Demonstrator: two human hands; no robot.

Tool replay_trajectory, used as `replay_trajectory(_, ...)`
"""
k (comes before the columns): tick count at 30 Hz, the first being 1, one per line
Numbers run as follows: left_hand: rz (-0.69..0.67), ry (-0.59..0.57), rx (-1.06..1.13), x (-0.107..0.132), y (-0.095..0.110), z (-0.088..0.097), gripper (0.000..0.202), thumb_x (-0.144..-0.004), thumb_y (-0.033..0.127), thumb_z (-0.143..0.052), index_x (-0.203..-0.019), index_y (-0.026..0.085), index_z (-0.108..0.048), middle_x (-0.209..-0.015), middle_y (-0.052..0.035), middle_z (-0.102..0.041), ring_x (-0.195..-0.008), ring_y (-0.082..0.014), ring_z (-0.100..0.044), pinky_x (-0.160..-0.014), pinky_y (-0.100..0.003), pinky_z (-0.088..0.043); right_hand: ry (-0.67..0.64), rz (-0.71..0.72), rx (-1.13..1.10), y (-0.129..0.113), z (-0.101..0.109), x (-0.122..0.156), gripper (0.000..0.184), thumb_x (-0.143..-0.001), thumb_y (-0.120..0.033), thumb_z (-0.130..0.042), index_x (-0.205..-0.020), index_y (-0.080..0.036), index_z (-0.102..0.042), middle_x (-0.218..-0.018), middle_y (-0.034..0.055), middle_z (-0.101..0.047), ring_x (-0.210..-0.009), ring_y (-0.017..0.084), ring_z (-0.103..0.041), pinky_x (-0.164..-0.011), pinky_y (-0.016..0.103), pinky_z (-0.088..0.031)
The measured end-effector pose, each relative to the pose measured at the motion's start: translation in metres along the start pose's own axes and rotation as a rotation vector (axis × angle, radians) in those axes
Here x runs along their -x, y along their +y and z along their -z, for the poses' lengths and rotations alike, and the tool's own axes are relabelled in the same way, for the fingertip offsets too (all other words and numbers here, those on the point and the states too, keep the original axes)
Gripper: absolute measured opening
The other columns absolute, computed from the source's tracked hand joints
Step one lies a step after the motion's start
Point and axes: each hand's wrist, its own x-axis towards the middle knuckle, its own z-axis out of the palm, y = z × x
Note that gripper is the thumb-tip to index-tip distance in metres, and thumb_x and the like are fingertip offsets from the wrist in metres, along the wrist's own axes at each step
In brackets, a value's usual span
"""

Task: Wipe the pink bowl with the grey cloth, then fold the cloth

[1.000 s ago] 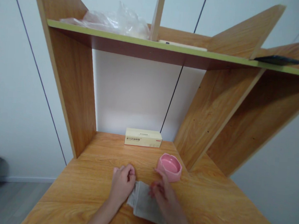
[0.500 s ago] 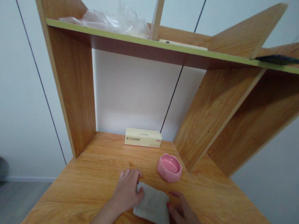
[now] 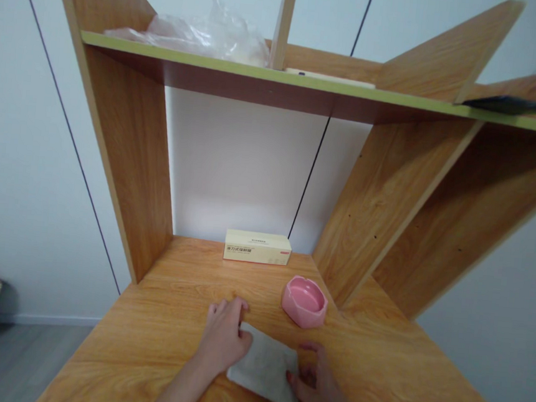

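A folded grey cloth lies flat on the wooden desk, close to its front. At its left edge, my left hand grips the cloth, thumb on top and fingers curled over the far corner. My right hand holds the right edge, its thumb pressing on the cloth and its index finger curved just beyond; the other fingers are partly hidden. Just behind the cloth, to the right, sits a pink faceted bowl, touched by neither hand.
A cream cling film box stands at the back of the desk. Wooden uprights carry a shelf above, with a clear plastic bag, a flat white item and a dark flat object on it.
The cloth has shifted a little to the left on the desk, and both my hands have moved left with it. Bowl and box have stayed in place.
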Motion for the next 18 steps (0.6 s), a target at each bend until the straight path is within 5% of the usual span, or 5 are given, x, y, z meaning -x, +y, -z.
replay_trajectory(5,-0.025,0.063,0.056,-0.001,-0.001,-0.001,0.030,-0.062,0.008,-0.045,-0.088,0.021,-0.050,-0.078,0.0003,-0.057,-0.082,-0.0180,-0.049,-0.074,-0.029,-0.029,0.111,0.000,0.047,0.012,0.042,-0.014,0.035,-0.059,-0.029,-0.051,-0.088,-0.025,-0.032,-0.050,-0.0101,-0.045,-0.046,0.015,-0.053,-0.044,0.025,-0.036)
replay_trajectory(7,-0.051,0.033,0.053,0.000,0.001,-0.004,0.025,-0.062,0.007,-0.045,-0.082,0.021,-0.052,-0.077,0.0000,-0.058,-0.082,-0.0180,-0.050,-0.073,-0.028,-0.030,0.267,-0.016,0.155,0.016,0.069,-0.023,0.034,-0.059,-0.027,-0.050,-0.087,-0.025,-0.031,-0.052,-0.0089,-0.047,-0.044,0.015,-0.051,-0.045,0.026,-0.037)
replay_trajectory(11,-0.096,0.015,0.034,0.001,0.004,-0.012,0.020,-0.064,0.007,-0.045,-0.077,0.020,-0.053,-0.080,-0.0013,-0.059,-0.083,-0.0187,-0.050,-0.073,-0.028,-0.032,0.352,-0.007,0.401,0.011,0.101,-0.036,0.026,-0.060,-0.021,-0.047,-0.083,-0.024,-0.035,-0.061,-0.0021,-0.054,-0.052,0.018,-0.057,-0.052,0.028,-0.040)
replay_trajectory(15,-0.113,0.042,0.056,0.002,0.004,-0.015,0.019,-0.063,0.007,-0.045,-0.075,0.020,-0.053,-0.078,-0.0013,-0.059,-0.080,-0.0181,-0.052,-0.072,-0.027,-0.033,0.441,0.239,0.465,-0.026,0.076,-0.034,0.016,-0.066,-0.023,-0.048,-0.080,-0.024,-0.043,-0.084,0.0058,-0.058,-0.078,0.021,-0.060,-0.066,0.030,-0.043)
replay_trajectory(18,-0.071,0.023,0.062,0.001,0.001,-0.015,0.017,-0.065,0.008,-0.045,-0.074,0.020,-0.055,-0.074,-0.0008,-0.060,-0.075,-0.0165,-0.053,-0.068,-0.025,-0.034,0.288,0.399,0.361,-0.062,0.030,-0.029,0.015,-0.072,-0.021,-0.041,-0.086,-0.023,-0.046,-0.078,0.0025,-0.058,-0.073,0.018,-0.058,-0.067,0.029,-0.043)
